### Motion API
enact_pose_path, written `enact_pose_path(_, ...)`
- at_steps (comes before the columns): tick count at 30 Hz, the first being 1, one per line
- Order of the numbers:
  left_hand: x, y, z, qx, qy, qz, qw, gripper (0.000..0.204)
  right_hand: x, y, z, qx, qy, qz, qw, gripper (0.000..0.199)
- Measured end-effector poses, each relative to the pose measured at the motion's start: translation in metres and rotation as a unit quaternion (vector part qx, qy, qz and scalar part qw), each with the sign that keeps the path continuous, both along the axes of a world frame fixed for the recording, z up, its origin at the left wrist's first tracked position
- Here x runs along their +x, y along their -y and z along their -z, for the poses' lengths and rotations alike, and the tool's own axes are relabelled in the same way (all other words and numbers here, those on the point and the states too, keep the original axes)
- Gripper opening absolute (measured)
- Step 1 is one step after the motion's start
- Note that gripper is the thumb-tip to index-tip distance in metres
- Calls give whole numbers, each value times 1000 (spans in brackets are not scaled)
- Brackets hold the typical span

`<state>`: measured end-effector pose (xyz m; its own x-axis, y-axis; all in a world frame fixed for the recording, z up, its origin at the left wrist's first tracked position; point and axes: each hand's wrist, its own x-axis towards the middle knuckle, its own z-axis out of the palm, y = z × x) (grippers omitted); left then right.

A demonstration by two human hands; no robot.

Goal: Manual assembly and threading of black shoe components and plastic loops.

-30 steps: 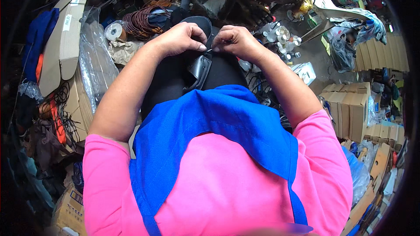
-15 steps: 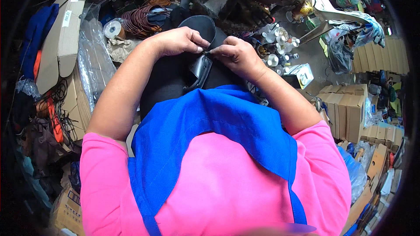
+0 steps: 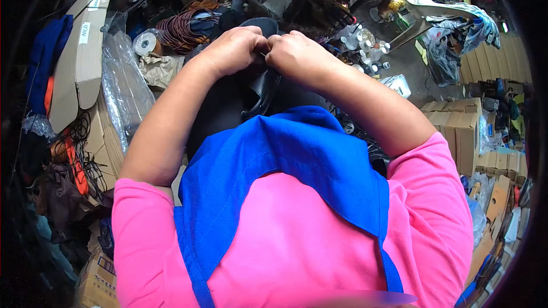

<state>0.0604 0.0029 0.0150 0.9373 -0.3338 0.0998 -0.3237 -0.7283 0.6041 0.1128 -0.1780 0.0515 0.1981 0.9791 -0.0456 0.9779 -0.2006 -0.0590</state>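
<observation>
My left hand [image 3: 235, 50] and my right hand [image 3: 298, 55] meet knuckle to knuckle above my lap, both closed on a black leather piece [image 3: 261, 88] that hangs down between them. A black rounded shape [image 3: 260, 23] shows just beyond my fingers; how it joins the leather piece is hidden. My fingertips are out of sight behind the backs of my hands. A blue apron [image 3: 297, 159] over a pink shirt fills the lower middle of the view.
Flat cardboard boxes [image 3: 85, 45] and clear plastic bags [image 3: 123, 88] lie at the left. A coil of brown cord [image 3: 180, 25] and a tape roll [image 3: 145, 43] sit behind my left hand. Small bottles [image 3: 365, 51] stand at the right; stacked cartons [image 3: 456, 131] beyond them.
My two hands have drawn closer until they touch. The black leather piece stays gripped between them.
</observation>
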Motion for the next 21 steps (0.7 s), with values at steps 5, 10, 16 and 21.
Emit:
enact_pose_path(5,1,-6,10,-79,-6,-17,997,24,0,1,7,35,-105,76,991,12)
enact_pose_path(10,-20,10,5,-78,133,-149,977,30,10,2,7,-9,-283,198,938,21)
enact_pose_path(16,-59,7,1,-27,52,-169,984,26,29,38,22,89,-461,240,849,27)
enact_pose_path(21,-56,2,-1,-40,38,-113,992,21,18,35,27,93,-295,139,941,25)
